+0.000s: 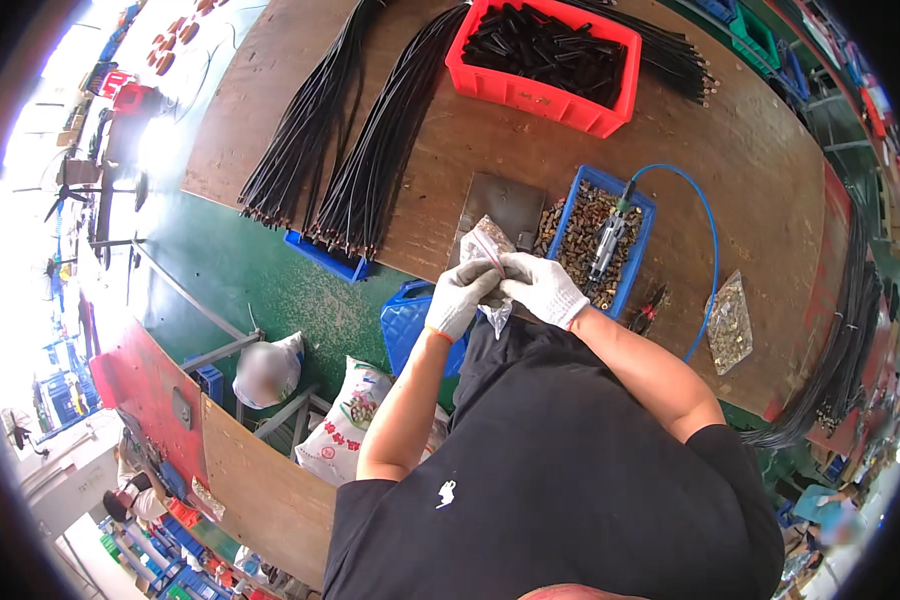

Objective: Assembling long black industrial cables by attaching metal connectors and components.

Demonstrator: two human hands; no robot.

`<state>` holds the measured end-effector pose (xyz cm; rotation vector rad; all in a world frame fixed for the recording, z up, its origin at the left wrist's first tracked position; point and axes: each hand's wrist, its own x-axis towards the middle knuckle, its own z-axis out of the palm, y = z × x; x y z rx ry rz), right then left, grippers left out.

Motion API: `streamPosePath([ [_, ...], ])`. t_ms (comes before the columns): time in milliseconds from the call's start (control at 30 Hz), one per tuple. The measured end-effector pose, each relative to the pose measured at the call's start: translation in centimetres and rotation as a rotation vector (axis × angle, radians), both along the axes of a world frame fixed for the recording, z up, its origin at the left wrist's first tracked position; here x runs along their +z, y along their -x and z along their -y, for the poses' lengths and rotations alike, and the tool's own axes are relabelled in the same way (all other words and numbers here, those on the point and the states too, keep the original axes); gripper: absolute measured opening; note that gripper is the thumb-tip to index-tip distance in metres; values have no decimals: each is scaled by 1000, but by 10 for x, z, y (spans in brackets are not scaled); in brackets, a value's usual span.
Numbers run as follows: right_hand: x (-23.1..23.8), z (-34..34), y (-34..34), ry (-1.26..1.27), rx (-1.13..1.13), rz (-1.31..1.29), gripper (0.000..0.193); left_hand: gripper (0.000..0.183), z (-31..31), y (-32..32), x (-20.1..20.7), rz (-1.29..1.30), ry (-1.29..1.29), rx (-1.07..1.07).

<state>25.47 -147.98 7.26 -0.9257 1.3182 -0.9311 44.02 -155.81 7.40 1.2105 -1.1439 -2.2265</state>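
Note:
Both of my hands wear white gloves and meet at the table's near edge, around a clear zip bag (484, 242) with small parts in its upper end. My left hand (458, 298) pinches the bag from the left. My right hand (544, 287) grips it near the seal strip, its fingertips close to the left ones. Part of the bag hangs below my fingers. Beyond it lies a dark metal plate (500, 195). Right of my right hand stands a blue bin (632, 272) of small brass fittings, with a grey pneumatic tool (606, 245) lying across it.
A blue hose (712, 225) curves from the tool across the brown table. Red-handled pliers (649, 310) and another bag of parts (730, 325) lie right. Beyond are a red bin (540, 98) of black sleeves and black cable bundles (380, 150). A blue stool (410, 325) stands left.

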Motion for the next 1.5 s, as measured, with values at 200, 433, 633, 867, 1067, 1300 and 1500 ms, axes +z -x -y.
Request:
streamPosePath([
  [200,0,1,-4,55,-74,-6,34,25,-2,-4,-4,-24,-29,21],
  [433,2,3,-3,67,-84,1,31,26,-3,-2,-2,-6,-14,47],
  [633,-4,4,1,67,-94,-4,29,27,-3,4,-3,30,13,42],
  [867,-8,8,7,89,-97,-76,29,26,2,8,-4,42,1,37],
  [1067,9,16,7,101,-59,-176,31,25,2,8,-13,31,-5,58],
  [1300,0,23,16,58,37,-440,29,29,1,15,-15,100,140,62],
  [1500,8,31,12,-39,40,-443,26,35,8,13,-14,87,124,37],
])
